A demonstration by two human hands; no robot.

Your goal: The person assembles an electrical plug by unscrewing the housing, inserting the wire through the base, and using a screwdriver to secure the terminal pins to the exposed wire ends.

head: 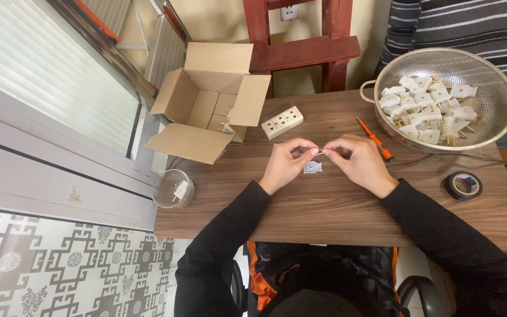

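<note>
I see a brown wood-grain worktop [324, 205], white plug parts in a silver colander [488, 70], an orange screwdriver [374, 138], black tape roll [463, 185], and a grey-white patterned floor [60, 270].

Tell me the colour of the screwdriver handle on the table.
The screwdriver handle is orange; the head view shows it.

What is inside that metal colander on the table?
The metal colander holds a heap of white plug parts with brass pins. Whatever lies beneath the top layer is covered by the heap.
</note>
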